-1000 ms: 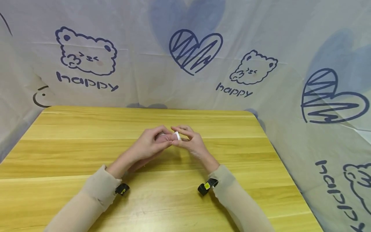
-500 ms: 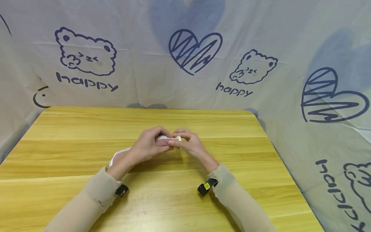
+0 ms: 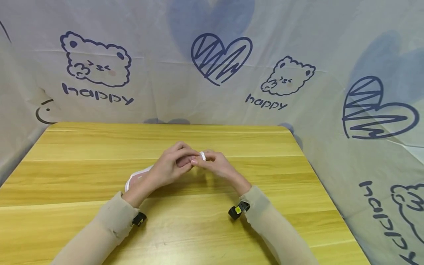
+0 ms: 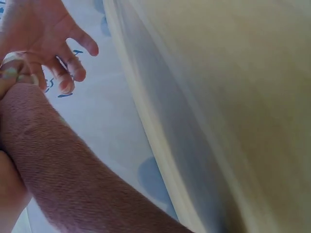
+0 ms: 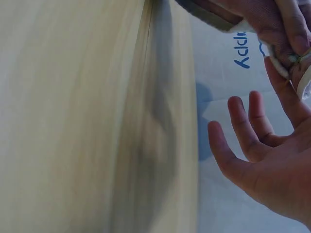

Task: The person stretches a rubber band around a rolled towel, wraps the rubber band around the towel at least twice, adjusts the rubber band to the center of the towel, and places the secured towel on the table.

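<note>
A long strip of pinkish-brown terry cloth with white edging runs between the two hands. In the head view, its far end sticks out beyond the left forearm. My left hand curls round the cloth near its other end, and that hand's fingers lie on it. My right hand pinches this end between thumb and forefinger, beside a white bit of edging. The other right-hand fingers spread away from the cloth. The right wrist view cuts off the pinch at its edge.
Both hands work above a wooden table. A pale fabric sheet with bear and heart drawings hangs behind and beside it. Black bands with cameras sit at the left wrist and the right wrist.
The cloth's far end has come into sight beyond the left forearm. My right fingers have shifted their hold at the near end, where the white edging now stands up. Both hands stay close together.
</note>
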The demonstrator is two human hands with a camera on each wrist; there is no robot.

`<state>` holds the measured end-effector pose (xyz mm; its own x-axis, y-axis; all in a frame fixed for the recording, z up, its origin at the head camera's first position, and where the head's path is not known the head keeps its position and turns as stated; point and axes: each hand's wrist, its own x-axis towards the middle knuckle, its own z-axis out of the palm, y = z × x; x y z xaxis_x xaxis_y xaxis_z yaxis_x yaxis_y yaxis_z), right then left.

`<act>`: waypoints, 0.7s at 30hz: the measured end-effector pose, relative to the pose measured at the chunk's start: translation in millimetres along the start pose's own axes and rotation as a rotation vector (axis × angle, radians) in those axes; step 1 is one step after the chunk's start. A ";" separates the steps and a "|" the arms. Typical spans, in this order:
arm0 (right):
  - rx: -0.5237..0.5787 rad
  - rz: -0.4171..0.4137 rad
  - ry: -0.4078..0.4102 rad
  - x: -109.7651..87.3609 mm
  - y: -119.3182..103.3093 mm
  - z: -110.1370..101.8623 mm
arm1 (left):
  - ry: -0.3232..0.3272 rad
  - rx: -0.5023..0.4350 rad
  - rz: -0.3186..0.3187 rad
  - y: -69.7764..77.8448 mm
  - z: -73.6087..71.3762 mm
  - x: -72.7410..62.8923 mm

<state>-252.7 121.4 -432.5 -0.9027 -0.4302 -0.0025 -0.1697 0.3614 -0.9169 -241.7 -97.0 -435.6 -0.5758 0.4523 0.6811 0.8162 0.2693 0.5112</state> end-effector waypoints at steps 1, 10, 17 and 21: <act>-0.028 -0.007 0.001 0.2 -0.8 -0.7 | 0.017 0.001 0.004 -0.3 0.6 0.2; -0.097 -0.146 0.006 -0.9 0.4 1.1 | 0.098 -0.022 0.018 -0.7 5.1 1.0; 0.067 -0.275 -0.006 -8.6 7.5 2.3 | 0.168 -0.078 -0.084 -1.5 2.5 1.2; 0.038 -0.329 0.025 -11.1 8.8 3.9 | 0.195 -0.088 -0.133 -1.0 1.7 2.7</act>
<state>-242.7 126.1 -442.1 -0.8113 -0.4982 0.3059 -0.4394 0.1746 -0.8811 -243.9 -94.6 -435.2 -0.6834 0.2432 0.6884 0.7300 0.2364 0.6412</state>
